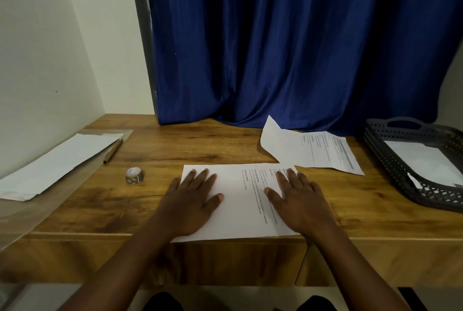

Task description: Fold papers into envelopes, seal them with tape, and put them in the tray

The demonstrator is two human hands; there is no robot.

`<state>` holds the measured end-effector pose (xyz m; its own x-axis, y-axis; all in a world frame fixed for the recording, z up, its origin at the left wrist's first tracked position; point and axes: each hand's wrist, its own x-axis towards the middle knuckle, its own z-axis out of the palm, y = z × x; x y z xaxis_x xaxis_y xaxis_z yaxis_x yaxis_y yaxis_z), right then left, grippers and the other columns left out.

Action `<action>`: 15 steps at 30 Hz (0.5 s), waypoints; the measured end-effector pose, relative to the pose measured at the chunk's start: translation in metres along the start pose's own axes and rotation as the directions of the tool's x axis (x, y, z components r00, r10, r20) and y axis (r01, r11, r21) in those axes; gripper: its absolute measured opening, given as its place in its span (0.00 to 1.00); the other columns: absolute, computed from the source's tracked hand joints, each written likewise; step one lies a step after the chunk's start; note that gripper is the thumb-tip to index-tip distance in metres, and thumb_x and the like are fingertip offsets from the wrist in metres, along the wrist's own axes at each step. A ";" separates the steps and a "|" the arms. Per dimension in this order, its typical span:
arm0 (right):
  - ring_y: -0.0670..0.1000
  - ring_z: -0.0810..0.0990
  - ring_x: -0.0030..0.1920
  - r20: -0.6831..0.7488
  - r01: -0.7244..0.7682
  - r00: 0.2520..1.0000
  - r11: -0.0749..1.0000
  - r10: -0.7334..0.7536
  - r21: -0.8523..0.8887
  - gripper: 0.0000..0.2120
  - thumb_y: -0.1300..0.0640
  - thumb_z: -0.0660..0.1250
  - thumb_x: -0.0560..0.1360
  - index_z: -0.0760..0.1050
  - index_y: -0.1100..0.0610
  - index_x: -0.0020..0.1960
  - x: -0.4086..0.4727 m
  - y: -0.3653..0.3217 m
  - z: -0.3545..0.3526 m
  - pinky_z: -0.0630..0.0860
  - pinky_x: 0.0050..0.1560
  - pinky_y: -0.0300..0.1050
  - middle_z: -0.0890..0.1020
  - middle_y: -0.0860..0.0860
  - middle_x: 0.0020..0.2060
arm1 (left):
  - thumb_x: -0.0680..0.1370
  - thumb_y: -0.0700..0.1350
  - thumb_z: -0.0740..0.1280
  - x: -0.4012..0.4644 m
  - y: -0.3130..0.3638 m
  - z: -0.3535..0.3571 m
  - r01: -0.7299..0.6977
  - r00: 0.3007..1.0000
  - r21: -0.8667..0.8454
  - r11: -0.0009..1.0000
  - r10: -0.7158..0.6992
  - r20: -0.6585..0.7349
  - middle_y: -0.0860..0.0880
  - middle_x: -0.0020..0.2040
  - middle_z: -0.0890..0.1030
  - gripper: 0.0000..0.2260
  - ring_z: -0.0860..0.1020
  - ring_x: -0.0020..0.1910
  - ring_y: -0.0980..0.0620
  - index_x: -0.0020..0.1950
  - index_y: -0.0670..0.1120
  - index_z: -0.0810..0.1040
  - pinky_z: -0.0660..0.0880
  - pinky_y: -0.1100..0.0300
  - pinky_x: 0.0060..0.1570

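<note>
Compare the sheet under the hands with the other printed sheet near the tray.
The near sheet lies flat and square to the table edge; the far sheet lies askew, with its left corner curled up. The left hand and right hand press flat on the near sheet; nothing touches the far sheet. Both are white, unfolded and printed on the right side.

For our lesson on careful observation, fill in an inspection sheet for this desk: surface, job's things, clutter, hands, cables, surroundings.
Surface: wooden desk, flat.
Job's things: printed sheet unfolded at the front edge; second sheet behind it, one corner curled up; tape roll left of the sheets; dark tray at right, holding white paper.
Clutter: pen beside white papers at far left.
Hands: left hand and right hand flat on the printed sheet.
Cables: nothing seen.
Surroundings: blue curtain behind, white wall left.
</note>
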<state>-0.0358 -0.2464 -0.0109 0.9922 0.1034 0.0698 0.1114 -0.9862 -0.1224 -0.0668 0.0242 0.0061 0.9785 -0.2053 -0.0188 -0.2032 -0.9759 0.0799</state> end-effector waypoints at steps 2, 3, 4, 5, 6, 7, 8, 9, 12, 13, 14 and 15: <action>0.56 0.44 0.81 -0.008 0.001 1.000 1.000 -0.001 0.008 0.38 0.29 0.38 0.77 0.44 0.46 0.82 -0.001 0.000 0.000 0.44 0.79 0.59 0.47 0.51 0.82 | 0.69 0.73 0.31 -0.005 -0.019 -0.001 0.037 0.999 -0.021 0.999 -0.037 0.003 0.55 0.83 0.42 0.44 0.40 0.81 0.54 0.83 0.57 0.42 0.42 0.48 0.80; 0.56 0.45 0.81 -0.014 0.002 1.000 1.000 -0.001 0.019 0.37 0.29 0.39 0.78 0.46 0.46 0.82 -0.002 -0.001 -0.001 0.44 0.78 0.59 0.48 0.51 0.82 | 0.69 0.73 0.31 -0.007 -0.024 -0.001 0.043 0.999 -0.027 0.999 -0.043 0.002 0.56 0.83 0.42 0.44 0.40 0.81 0.54 0.83 0.56 0.42 0.41 0.49 0.80; 0.55 0.47 0.81 -0.024 0.003 1.000 0.999 -0.003 0.036 0.37 0.29 0.41 0.78 0.48 0.47 0.82 -0.003 -0.001 -0.001 0.45 0.78 0.59 0.49 0.51 0.82 | 0.69 0.73 0.31 -0.009 -0.027 -0.001 0.042 0.999 -0.029 0.999 -0.042 -0.001 0.56 0.83 0.42 0.44 0.40 0.81 0.54 0.83 0.56 0.42 0.41 0.49 0.80; 0.55 0.49 0.81 -0.045 0.010 0.999 0.998 -0.008 0.061 0.36 0.30 0.44 0.79 0.50 0.47 0.81 -0.003 -0.002 -0.003 0.47 0.78 0.59 0.52 0.50 0.81 | 0.69 0.73 0.31 -0.009 -0.027 -0.001 0.040 0.999 -0.028 0.999 -0.040 -0.003 0.55 0.83 0.42 0.44 0.40 0.81 0.54 0.83 0.56 0.42 0.41 0.49 0.80; 0.54 0.52 0.81 -0.081 0.026 0.997 0.995 -0.019 0.094 0.34 0.31 0.47 0.79 0.53 0.47 0.81 -0.005 -0.002 -0.005 0.49 0.78 0.58 0.55 0.50 0.81 | 0.69 0.73 0.31 -0.010 -0.026 -0.001 0.041 0.999 -0.027 0.999 -0.041 -0.005 0.55 0.83 0.41 0.44 0.40 0.81 0.54 0.83 0.56 0.42 0.40 0.49 0.80; 0.53 0.55 0.80 -0.136 0.053 0.990 0.990 -0.035 0.129 0.33 0.33 0.50 0.80 0.57 0.47 0.80 -0.008 -0.002 -0.009 0.52 0.79 0.57 0.58 0.49 0.80 | 0.69 0.73 0.31 -0.010 -0.025 -0.001 0.043 0.999 -0.029 0.999 -0.043 -0.010 0.55 0.83 0.41 0.44 0.40 0.81 0.54 0.83 0.55 0.42 0.40 0.49 0.80; 0.51 0.58 0.79 -0.206 0.089 0.977 0.984 -0.056 0.154 0.30 0.34 0.53 0.80 0.60 0.46 0.78 -0.013 -0.002 -0.012 0.55 0.79 0.56 0.62 0.48 0.79 | 0.69 0.73 0.31 -0.010 -0.024 0.000 0.045 0.999 -0.031 0.998 -0.046 -0.019 0.55 0.83 0.42 0.45 0.40 0.81 0.53 0.83 0.55 0.42 0.40 0.49 0.80; 0.50 0.61 0.78 -0.272 0.127 0.959 0.978 -0.079 0.164 0.28 0.35 0.55 0.80 0.64 0.46 0.77 -0.020 -0.003 -0.016 0.56 0.78 0.54 0.64 0.48 0.78 | 0.69 0.73 0.31 -0.010 -0.023 0.000 0.048 0.998 -0.032 0.998 -0.049 -0.028 0.55 0.83 0.42 0.45 0.41 0.82 0.53 0.83 0.55 0.43 0.40 0.49 0.79; 0.47 0.61 0.77 -0.327 0.211 0.933 0.966 -0.153 0.152 0.27 0.34 0.53 0.79 0.68 0.43 0.74 -0.045 -0.018 -0.025 0.52 0.78 0.49 0.65 0.44 0.77 | 0.70 0.72 0.32 -0.010 -0.024 0.003 0.048 0.998 -0.025 0.999 -0.049 -0.046 0.54 0.83 0.43 0.44 0.41 0.82 0.53 0.83 0.55 0.44 0.41 0.48 0.80; 0.46 0.58 0.78 -0.296 0.238 0.938 0.958 -0.183 0.160 0.28 0.32 0.54 0.78 0.67 0.41 0.74 -0.053 -0.026 -0.027 0.48 0.77 0.47 0.63 0.43 0.78 | 0.70 0.72 0.32 -0.010 -0.024 0.004 0.049 0.997 -0.024 0.999 -0.050 -0.052 0.54 0.83 0.43 0.43 0.42 0.82 0.52 0.83 0.55 0.44 0.42 0.48 0.80; 0.44 0.54 0.79 -0.253 0.262 0.943 0.950 -0.215 0.171 0.28 0.31 0.54 0.78 0.65 0.40 0.75 -0.060 -0.035 -0.028 0.44 0.76 0.45 0.58 0.40 0.79 | 0.71 0.72 0.32 -0.010 -0.024 0.005 0.049 0.997 -0.022 0.999 -0.051 -0.056 0.54 0.83 0.43 0.43 0.42 0.82 0.52 0.83 0.55 0.44 0.42 0.48 0.80; 0.42 0.48 0.78 -0.211 0.288 0.945 0.943 -0.251 0.168 0.30 0.30 0.54 0.77 0.62 0.39 0.76 -0.065 -0.044 -0.030 0.40 0.74 0.44 0.52 0.37 0.78 | 0.71 0.71 0.33 -0.010 -0.024 0.006 0.049 0.997 -0.022 0.999 -0.050 -0.059 0.54 0.83 0.44 0.42 0.42 0.82 0.52 0.83 0.54 0.45 0.42 0.49 0.79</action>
<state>-0.1070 -0.2140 0.0192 0.8976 0.3182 0.3052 0.4004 -0.8781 -0.2621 -0.0715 0.0495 -0.0012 0.9878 -0.1511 0.0365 -0.1541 -0.9829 0.1006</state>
